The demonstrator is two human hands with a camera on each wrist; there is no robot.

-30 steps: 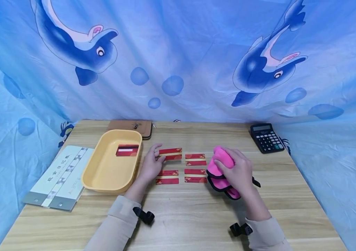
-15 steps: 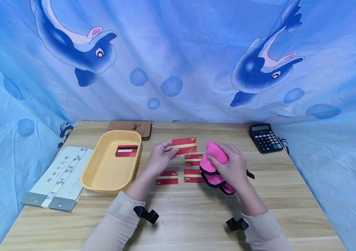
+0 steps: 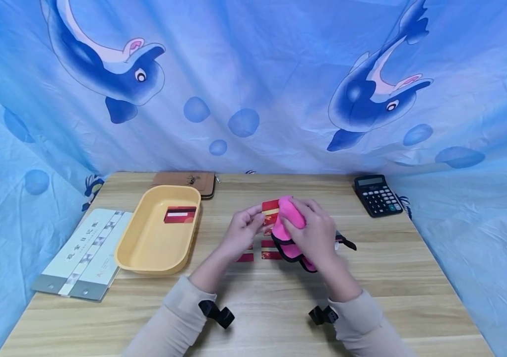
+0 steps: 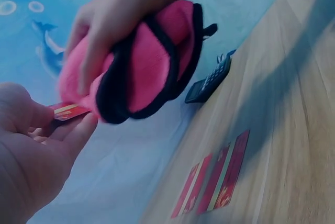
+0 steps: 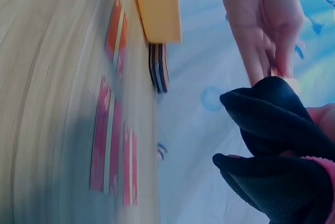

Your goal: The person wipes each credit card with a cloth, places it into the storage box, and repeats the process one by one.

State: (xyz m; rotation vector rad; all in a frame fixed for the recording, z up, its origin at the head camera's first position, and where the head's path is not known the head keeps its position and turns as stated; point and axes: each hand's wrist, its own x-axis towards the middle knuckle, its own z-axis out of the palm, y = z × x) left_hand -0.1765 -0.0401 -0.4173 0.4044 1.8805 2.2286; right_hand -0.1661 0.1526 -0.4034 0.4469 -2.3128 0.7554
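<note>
My left hand (image 3: 242, 230) pinches a red card (image 3: 270, 206) with a gold stripe by its left end, raised off the table. Over the card's right part lies a pink cloth (image 3: 286, 223) with black edging, bunched up and gripped by my right hand (image 3: 313, 230). In the left wrist view the cloth's fold meets the card (image 4: 67, 111) right by my left fingertips. Below the hands, similar red cards (image 3: 271, 255) lie on the wooden table, partly hidden by hands and cloth. The right wrist view shows the cloth's dark edges (image 5: 267, 109) close up.
A yellow tray (image 3: 155, 250) stands to the left, holding a red card (image 3: 179, 214) with a black stripe. Behind it lies a brown wallet (image 3: 168, 178); a grey-white account book (image 3: 86, 248) is at far left. A black calculator (image 3: 378, 196) sits at back right.
My left hand has lifted the card from the table's upper-left spot and carried it right. My right hand has moved left with the cloth, which now covers part of the card.
</note>
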